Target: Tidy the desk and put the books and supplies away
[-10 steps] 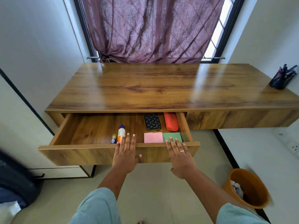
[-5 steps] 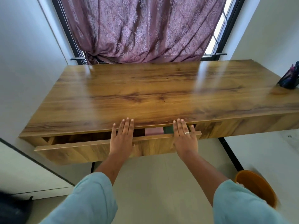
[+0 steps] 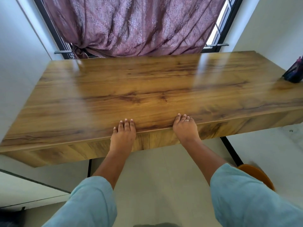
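The wooden desk fills the middle of the view, its top bare and glossy. Its drawer front sits flush under the desk's front edge, so the drawer's contents are hidden. My left hand presses flat against the drawer front with straight fingers reaching over the desk edge. My right hand, wearing a ring, presses the same front a little to the right, fingers straight too. A dark pen holder with pens stands at the desk's far right.
A purple curtain hangs over the window behind the desk. An orange bin stands on the floor at the lower right. White walls close in on both sides. A white cabinet is at the lower left.
Both hands have pushed the open drawer in until it shut flush. The glue, cases and sticky notes inside are now out of sight. The camera has moved closer to the desk.
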`<state>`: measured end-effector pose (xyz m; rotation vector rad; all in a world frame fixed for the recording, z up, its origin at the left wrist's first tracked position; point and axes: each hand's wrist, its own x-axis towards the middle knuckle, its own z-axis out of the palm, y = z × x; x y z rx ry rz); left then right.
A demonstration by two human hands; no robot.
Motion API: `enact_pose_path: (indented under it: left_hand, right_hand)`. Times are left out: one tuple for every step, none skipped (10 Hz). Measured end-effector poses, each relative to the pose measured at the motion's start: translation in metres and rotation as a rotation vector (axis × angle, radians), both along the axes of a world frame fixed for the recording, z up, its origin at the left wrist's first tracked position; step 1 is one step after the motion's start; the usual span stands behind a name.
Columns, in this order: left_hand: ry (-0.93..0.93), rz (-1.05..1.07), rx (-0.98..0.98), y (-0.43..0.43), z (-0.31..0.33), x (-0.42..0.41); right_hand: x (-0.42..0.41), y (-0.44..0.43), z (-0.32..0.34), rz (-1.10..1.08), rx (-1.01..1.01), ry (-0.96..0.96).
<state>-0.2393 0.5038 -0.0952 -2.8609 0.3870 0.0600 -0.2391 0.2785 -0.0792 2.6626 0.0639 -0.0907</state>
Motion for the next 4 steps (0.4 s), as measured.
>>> enact_pose_path:
  left_hand:
    - [0.007,0.003,0.025,-0.001,0.004,0.000]
    - [0.061,0.063,0.012,-0.010,0.017,0.000]
    - [0.138,0.124,-0.059,-0.028,0.050,0.016]
    - [0.268,0.158,-0.211,-0.043,0.083,0.045]
  right_hand:
    - [0.001,-0.004,-0.003,0.015,-0.032,-0.016]
    - [-0.002,-0.004,0.004,0.021,-0.021,0.008]
    - [-0.005,-0.005,0.015,0.064,-0.018,0.077]
    - [0.003,-0.018,0.035,0.103,0.123,0.119]
